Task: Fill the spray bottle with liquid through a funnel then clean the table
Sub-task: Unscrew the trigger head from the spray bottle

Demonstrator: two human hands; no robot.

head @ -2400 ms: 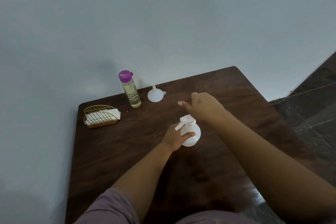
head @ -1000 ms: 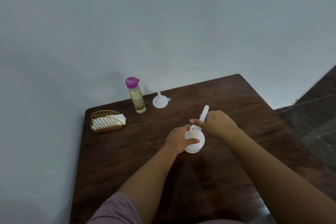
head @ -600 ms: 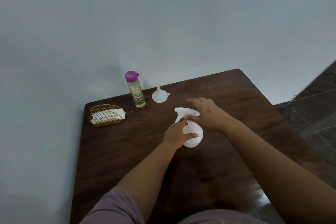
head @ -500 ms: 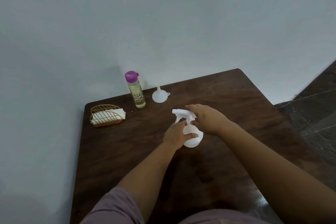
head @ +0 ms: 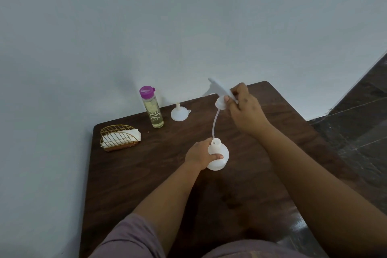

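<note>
A round white spray bottle (head: pixel 219 156) stands mid-table with its neck uncovered. My left hand (head: pixel 200 155) grips its body from the left. My right hand (head: pixel 244 109) holds the white spray head (head: pixel 219 92) lifted above and behind the bottle. The thin dip tube (head: pixel 215 122) hangs down from the head, its lower end still at the bottle's mouth. A white funnel (head: pixel 179 113) sits upside down near the wall. Next to the funnel stands a clear bottle of yellowish liquid (head: pixel 152 110) with a purple cap.
A gold wire holder with white napkins (head: pixel 119 137) sits at the back left corner of the dark wooden table (head: pixel 146 174). The wall runs just behind the table. Dark floor (head: pixel 360 127) lies beyond the right edge.
My right hand turned the spray head on the bottle, then lifted it off and up, drawing the dip tube out. My left hand kept its hold on the bottle.
</note>
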